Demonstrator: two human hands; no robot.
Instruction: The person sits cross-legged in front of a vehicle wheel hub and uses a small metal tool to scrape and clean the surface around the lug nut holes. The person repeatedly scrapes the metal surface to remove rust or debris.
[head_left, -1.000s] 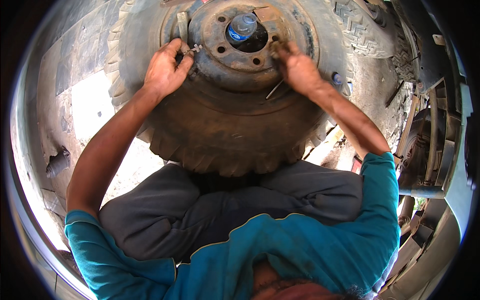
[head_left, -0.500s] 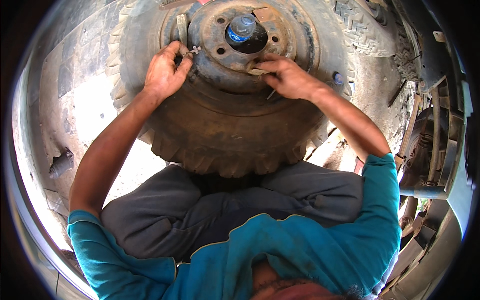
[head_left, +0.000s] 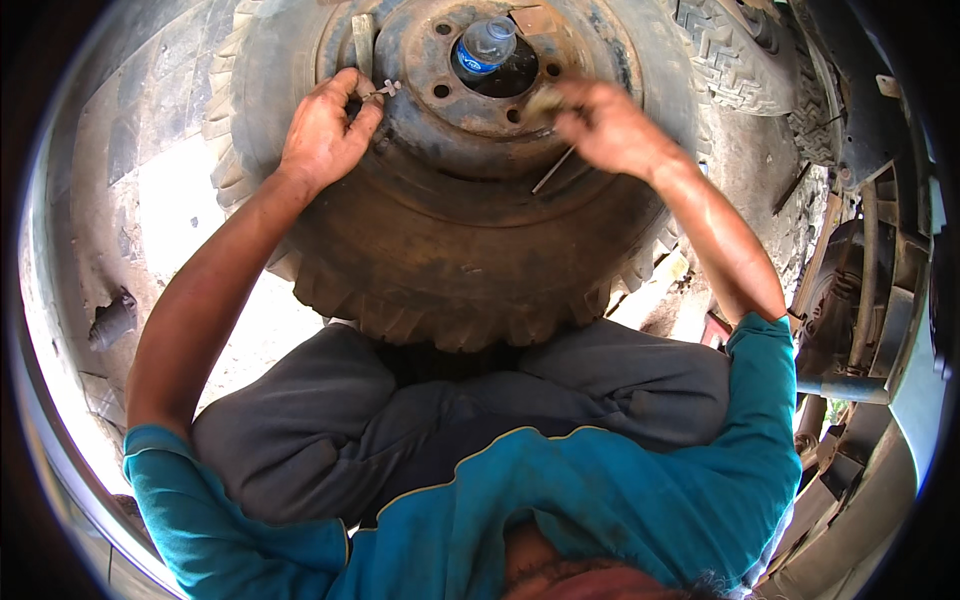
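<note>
A large dirty tyre (head_left: 450, 265) on a rusty steel wheel rim (head_left: 430, 130) lies in front of my crossed legs. My left hand (head_left: 330, 125) rests at the rim's left side, thumb and fingers pinching a small metal piece with a cross-shaped end (head_left: 390, 88). Over the rim's right side, my right hand (head_left: 612, 125) is smeared by motion; its fingers are closed on a tan, crumpled scrap (head_left: 545, 102) whose kind I cannot make out. Beneath that hand a thin metal rod (head_left: 553, 170) slants across the rim; its upper end is hidden.
A plastic bottle with a blue label (head_left: 484, 48) stands in the hub opening. A flat wooden piece (head_left: 363, 42) leans by the rim's left edge. Another tyre (head_left: 735, 70) lies at the far right, with metal vehicle parts (head_left: 865, 290) along the right side.
My right hand has moved up and to the right with the tan scrap, baring more of the thin rod. The left hand keeps its pinch, almost still.
</note>
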